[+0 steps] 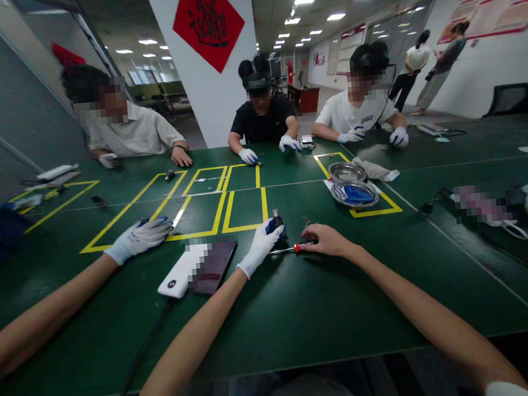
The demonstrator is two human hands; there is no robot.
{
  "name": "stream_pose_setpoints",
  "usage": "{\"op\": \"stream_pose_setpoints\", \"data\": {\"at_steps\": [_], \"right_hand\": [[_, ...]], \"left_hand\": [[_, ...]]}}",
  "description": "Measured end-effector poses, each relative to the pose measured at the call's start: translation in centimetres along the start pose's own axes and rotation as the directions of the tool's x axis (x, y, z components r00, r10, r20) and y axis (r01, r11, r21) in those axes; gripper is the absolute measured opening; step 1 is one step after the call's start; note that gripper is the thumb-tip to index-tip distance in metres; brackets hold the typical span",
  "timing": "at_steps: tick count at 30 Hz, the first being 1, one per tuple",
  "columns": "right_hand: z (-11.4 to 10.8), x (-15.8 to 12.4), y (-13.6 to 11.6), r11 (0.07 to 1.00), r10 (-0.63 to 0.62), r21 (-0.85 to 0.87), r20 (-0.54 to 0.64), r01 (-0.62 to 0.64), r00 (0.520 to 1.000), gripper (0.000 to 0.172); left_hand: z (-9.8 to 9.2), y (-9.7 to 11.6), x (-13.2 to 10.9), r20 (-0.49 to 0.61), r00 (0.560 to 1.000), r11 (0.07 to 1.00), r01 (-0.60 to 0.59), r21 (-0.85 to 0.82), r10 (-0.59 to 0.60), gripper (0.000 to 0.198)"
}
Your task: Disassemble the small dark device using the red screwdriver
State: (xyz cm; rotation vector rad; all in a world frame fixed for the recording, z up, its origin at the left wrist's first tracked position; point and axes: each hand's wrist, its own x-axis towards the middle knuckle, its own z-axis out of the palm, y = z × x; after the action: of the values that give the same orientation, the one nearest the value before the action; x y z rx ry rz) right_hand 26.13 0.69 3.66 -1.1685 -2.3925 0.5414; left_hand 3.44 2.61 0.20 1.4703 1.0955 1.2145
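Observation:
My left hand (262, 245), in a white glove, is closed round a small black cylindrical part (276, 220) with a metal top, which it holds upright just above the table. My bare right hand (331, 240) has its fingers on the dark handle of a screwdriver (298, 247) with a red collar. The screwdriver lies level, its shaft pointing left beneath my left hand, where the tip is hidden. Right beyond my right fingertips lies a small heap of dark screws or similar bits (307, 220), too small to make out singly.
A white power bank (184, 269) with a cable and a dark booklet (214, 267) lie left. A neighbour's gloved hand (140, 238) rests beyond them. Metal bowls (355, 195), one holding blue cloth, stand right. Yellow tape (243, 229) marks the green table; three people sit opposite.

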Motion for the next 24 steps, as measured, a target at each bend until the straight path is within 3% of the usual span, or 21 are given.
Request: {"op": "stream_pose_setpoints", "data": {"at_steps": [5,9,12,15,18,24], "right_hand": [[1.6,-2.3,-2.7,0.997,-0.046,-0.057,0.028,0.047,0.999,0.030],[2.9,-1.7,-3.2,0.999,-0.042,0.026,0.028,0.041,0.999,0.031],[2.3,0.0,-0.8,0.996,0.057,0.077,-0.118,-0.048,0.991,0.027],[0.7,2.1,3.0,0.966,0.248,0.011,-0.329,-0.259,0.911,0.021],[-0.5,4.2,5.9,0.919,0.331,-0.088,-0.353,-0.383,0.875,0.020],[-0.8,7.7,7.9,0.872,0.359,-0.233,-0.291,-0.430,0.887,0.022]], "left_hand": [[0.7,-0.2,-0.7,-0.007,1.000,0.991,0.013,-0.137,-0.014,0.040],[1.6,-0.2,-0.9,-0.046,0.999,0.987,0.019,-0.159,-0.027,0.041],[1.7,-0.4,-1.0,-0.019,0.998,0.970,0.057,-0.237,-0.063,0.040],[1.5,-0.5,-0.8,0.040,0.993,0.933,0.116,-0.340,-0.109,0.044],[1.4,-0.7,-0.3,0.052,0.988,0.912,0.154,-0.380,-0.145,0.047],[1.1,-1.3,0.2,0.032,0.991,0.909,0.135,-0.394,-0.133,0.051]]}}
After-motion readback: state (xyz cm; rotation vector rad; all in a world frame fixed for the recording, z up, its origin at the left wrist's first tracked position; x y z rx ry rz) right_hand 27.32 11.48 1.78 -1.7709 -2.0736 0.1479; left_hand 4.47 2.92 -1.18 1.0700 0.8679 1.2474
